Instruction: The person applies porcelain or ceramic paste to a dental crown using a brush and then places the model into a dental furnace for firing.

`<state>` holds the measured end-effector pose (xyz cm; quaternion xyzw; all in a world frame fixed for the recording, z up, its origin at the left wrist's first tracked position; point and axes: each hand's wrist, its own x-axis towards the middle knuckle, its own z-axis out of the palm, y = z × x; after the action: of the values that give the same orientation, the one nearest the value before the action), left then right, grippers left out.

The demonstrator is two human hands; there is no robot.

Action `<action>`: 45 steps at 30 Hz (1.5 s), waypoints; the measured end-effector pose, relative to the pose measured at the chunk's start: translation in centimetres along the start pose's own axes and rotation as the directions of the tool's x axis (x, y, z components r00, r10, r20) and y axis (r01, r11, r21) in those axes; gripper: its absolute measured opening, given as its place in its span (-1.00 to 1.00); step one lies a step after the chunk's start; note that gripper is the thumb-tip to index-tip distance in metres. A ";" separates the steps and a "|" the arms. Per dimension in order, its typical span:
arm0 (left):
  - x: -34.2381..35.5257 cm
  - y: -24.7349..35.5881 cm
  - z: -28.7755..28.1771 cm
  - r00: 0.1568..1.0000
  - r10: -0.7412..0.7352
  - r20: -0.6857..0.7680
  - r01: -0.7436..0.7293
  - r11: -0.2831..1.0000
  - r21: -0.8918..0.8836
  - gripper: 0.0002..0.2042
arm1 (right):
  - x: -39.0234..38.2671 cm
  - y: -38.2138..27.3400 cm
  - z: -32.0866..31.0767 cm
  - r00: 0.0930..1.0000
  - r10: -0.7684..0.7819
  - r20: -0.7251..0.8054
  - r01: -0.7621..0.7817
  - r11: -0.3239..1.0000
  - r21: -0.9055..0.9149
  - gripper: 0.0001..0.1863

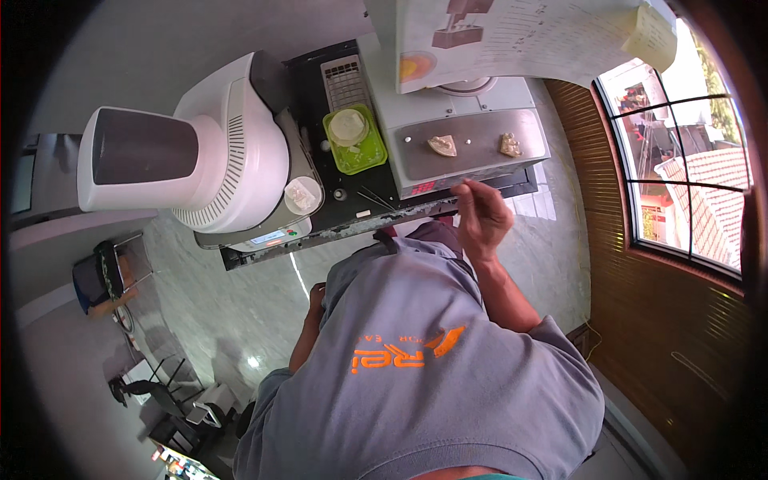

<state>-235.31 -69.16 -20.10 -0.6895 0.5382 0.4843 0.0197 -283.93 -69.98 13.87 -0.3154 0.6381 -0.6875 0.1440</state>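
My right hand [484, 218] is raised in front of the white boxy machine [470, 181], its fingertips close to the front panel with a red lit display. Its fingers are curled together, and I cannot make out anything between them. On the machine's metal top plate [480, 132] lie two off-white, irregular pieces, one left [442, 146] and one right [510, 145], with small white bits nearby. My left hand [318, 296] hangs low beside my body, largely hidden by the shirt, so its fingers do not show clearly.
A large white machine [232, 152] with a dark panel stands left; beside it a round white dish [304, 195] holds a white piece. A green basket [370, 160] holds a white disc. Thin metal tools [374, 199] lie near the dark table's front edge. A window [680, 184] is at right.
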 end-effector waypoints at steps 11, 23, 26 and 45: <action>1.8 2.1 0.3 0.984 0.174 0.031 -0.176 0.984 0.036 -0.62 | 4.0 4.7 -5.3 0.934 -0.070 -0.350 -0.028 0.964 -0.266 -0.87; 1.6 1.0 1.1 0.989 0.143 -0.021 -0.145 0.985 -0.096 -0.64 | 8.0 5.4 -7.9 0.973 -0.123 -0.197 -0.019 0.801 -0.598 -0.63; -0.1 2.6 -1.0 0.997 0.066 0.050 -0.065 0.998 -0.021 -0.64 | 8.0 5.6 -8.1 0.976 -0.124 -0.180 -0.007 0.804 -0.595 -0.66; 3.4 -1.3 -0.8 0.994 0.106 0.015 -0.107 0.990 0.088 -0.60 | 8.1 6.7 -7.8 0.961 -0.178 -0.212 0.034 0.835 -0.549 -0.76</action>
<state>-233.96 -71.53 -22.65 -0.6558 0.5951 0.4638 0.0272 -296.28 -69.66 9.55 -0.2873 0.8001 -0.5215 -0.0723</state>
